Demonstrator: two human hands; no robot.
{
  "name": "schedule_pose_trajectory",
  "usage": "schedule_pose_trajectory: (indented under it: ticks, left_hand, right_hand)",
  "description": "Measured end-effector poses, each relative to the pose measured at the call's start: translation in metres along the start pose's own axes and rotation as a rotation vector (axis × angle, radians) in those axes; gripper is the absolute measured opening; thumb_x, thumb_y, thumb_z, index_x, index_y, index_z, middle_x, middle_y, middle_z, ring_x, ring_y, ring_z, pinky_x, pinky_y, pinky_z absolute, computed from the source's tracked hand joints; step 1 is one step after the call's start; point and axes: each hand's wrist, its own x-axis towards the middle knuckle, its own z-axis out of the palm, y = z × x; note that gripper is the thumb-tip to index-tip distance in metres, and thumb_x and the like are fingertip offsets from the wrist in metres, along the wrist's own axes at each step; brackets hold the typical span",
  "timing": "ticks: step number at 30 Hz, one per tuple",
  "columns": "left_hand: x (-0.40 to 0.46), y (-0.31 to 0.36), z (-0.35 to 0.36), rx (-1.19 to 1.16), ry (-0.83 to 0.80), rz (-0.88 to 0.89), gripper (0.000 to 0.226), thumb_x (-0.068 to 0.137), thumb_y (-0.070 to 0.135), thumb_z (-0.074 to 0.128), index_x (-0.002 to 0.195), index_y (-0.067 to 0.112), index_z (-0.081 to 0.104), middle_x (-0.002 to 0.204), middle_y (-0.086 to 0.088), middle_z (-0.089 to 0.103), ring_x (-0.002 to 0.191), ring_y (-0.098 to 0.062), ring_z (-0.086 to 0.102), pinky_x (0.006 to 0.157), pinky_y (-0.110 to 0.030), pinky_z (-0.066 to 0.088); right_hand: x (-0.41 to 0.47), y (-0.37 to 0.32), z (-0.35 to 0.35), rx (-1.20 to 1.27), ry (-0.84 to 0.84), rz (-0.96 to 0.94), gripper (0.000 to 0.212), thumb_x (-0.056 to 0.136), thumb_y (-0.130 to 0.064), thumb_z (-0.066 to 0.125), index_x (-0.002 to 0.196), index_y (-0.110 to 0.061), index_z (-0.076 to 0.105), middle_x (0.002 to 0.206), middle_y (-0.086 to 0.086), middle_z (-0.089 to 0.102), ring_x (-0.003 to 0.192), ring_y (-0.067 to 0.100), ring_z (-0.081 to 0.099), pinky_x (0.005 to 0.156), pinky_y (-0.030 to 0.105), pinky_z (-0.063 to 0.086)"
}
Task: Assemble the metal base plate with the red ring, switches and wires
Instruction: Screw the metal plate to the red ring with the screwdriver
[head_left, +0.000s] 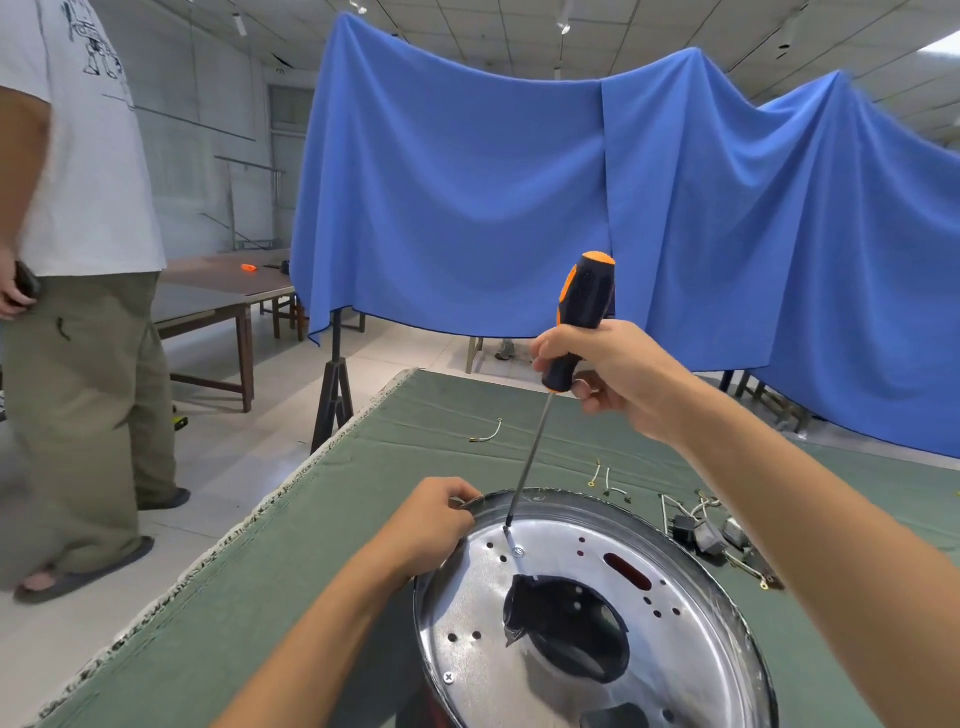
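Green cloth (322, 545) left bare — switches (701, 535) crowd right.

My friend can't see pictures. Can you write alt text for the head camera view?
A person's right hand holds an orange-and-black screwdriver, its tip on a screw in a shiny round metal base plate, while the left hand grips the plate's rim. Loose wires lie on the green table.

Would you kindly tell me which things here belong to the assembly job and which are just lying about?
In the job:
metal base plate
screwdriver in the right hand
screw
left hand on the plate's rim
switches with wires
loose wires

Lying about:
blue cloth
wooden tables
orange tool
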Motion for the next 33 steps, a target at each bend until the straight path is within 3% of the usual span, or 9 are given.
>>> schedule_pose_trajectory:
  ticks: [6, 11, 14, 18, 21, 25, 29, 31, 33]
  left_hand:
    - [0.000, -0.002, 0.000, -0.004, 0.005, 0.015, 0.030, 0.082, -0.009, 0.045, 0.081, 0.015, 0.063, 0.074, -0.010, 0.059, 0.065, -0.020, 0.047, 0.062, -0.026, 0.037]
    - [0.001, -0.003, 0.000, 0.002, 0.003, 0.021, 0.032, 0.082, -0.009, 0.045, 0.078, 0.017, 0.062, 0.072, -0.009, 0.060, 0.064, -0.020, 0.049, 0.061, -0.025, 0.038]
    - [0.002, -0.004, 0.000, 0.016, 0.007, 0.022, 0.032, 0.082, -0.008, 0.045, 0.076, 0.019, 0.061, 0.069, -0.006, 0.060, 0.063, -0.020, 0.050, 0.063, -0.026, 0.039]
    - [0.003, -0.004, 0.000, 0.028, 0.011, 0.022, 0.032, 0.081, -0.007, 0.046, 0.074, 0.021, 0.061, 0.071, -0.005, 0.061, 0.064, -0.019, 0.051, 0.063, -0.025, 0.040]
    - [0.003, -0.005, 0.000, 0.030, 0.013, 0.020, 0.031, 0.081, -0.006, 0.047, 0.075, 0.021, 0.061, 0.071, -0.004, 0.061, 0.064, -0.018, 0.052, 0.064, -0.026, 0.041]
    - [0.002, -0.004, 0.000, 0.028, 0.008, 0.016, 0.029, 0.082, -0.005, 0.047, 0.077, 0.019, 0.061, 0.074, -0.006, 0.061, 0.066, -0.020, 0.051, 0.064, -0.027, 0.040]
    - [0.001, -0.003, -0.001, 0.034, 0.002, 0.015, 0.026, 0.083, -0.005, 0.047, 0.081, 0.016, 0.062, 0.076, -0.007, 0.062, 0.067, -0.019, 0.051, 0.065, -0.026, 0.040]
    - [-0.002, -0.002, -0.001, 0.023, 0.001, 0.012, 0.026, 0.082, -0.005, 0.046, 0.082, 0.015, 0.062, 0.075, -0.006, 0.062, 0.066, -0.018, 0.051, 0.064, -0.025, 0.040]
    - [-0.003, 0.001, -0.001, 0.017, 0.009, 0.013, 0.028, 0.082, -0.006, 0.045, 0.082, 0.015, 0.063, 0.072, -0.004, 0.060, 0.062, -0.016, 0.049, 0.059, -0.022, 0.039]
  right_hand:
    - [-0.001, 0.003, 0.003, -0.099, 0.159, -0.193, 0.016, 0.080, -0.014, 0.070, 0.088, -0.011, 0.057, 0.071, 0.006, 0.069, 0.038, 0.013, 0.051, 0.037, 0.021, 0.042]
    - [0.004, 0.000, 0.007, -0.604, 0.450, -0.280, 0.049, 0.066, -0.059, 0.076, 0.073, -0.023, 0.043, 0.064, -0.009, 0.055, 0.059, 0.008, 0.053, 0.048, 0.026, 0.035]
    - [0.007, -0.001, 0.012, -0.495, 0.409, -0.272, 0.047, 0.072, -0.060, 0.070, 0.075, -0.020, 0.046, 0.067, -0.005, 0.055, 0.063, 0.014, 0.053, 0.056, 0.032, 0.041]
    - [0.009, -0.009, 0.009, -0.223, 0.321, -0.235, 0.022, 0.084, -0.035, 0.061, 0.091, -0.020, 0.047, 0.089, 0.008, 0.063, 0.067, 0.023, 0.056, 0.058, 0.034, 0.045]
    - [0.007, -0.014, 0.005, -0.329, 0.316, -0.312, 0.034, 0.082, -0.028, 0.063, 0.109, -0.026, 0.042, 0.085, 0.000, 0.059, 0.069, 0.029, 0.060, 0.061, 0.037, 0.051]
    - [0.006, -0.022, 0.002, -0.582, 0.433, -0.309, 0.039, 0.073, -0.048, 0.069, 0.099, -0.028, 0.048, 0.085, -0.004, 0.062, 0.075, 0.025, 0.063, 0.068, 0.040, 0.051]
    - [0.010, -0.023, 0.007, -0.748, 0.520, -0.282, 0.049, 0.086, -0.068, 0.042, 0.103, -0.023, 0.049, 0.076, -0.004, 0.054, 0.079, 0.027, 0.054, 0.066, 0.035, 0.036]
    - [0.009, -0.024, 0.011, -0.724, 0.516, -0.281, 0.047, 0.091, -0.065, 0.030, 0.102, -0.023, 0.050, 0.072, -0.006, 0.053, 0.078, 0.028, 0.055, 0.065, 0.035, 0.034]
    - [0.007, -0.027, 0.012, -0.729, 0.540, -0.318, 0.037, 0.093, -0.055, 0.033, 0.101, -0.023, 0.049, 0.069, -0.007, 0.051, 0.075, 0.028, 0.054, 0.061, 0.033, 0.033]
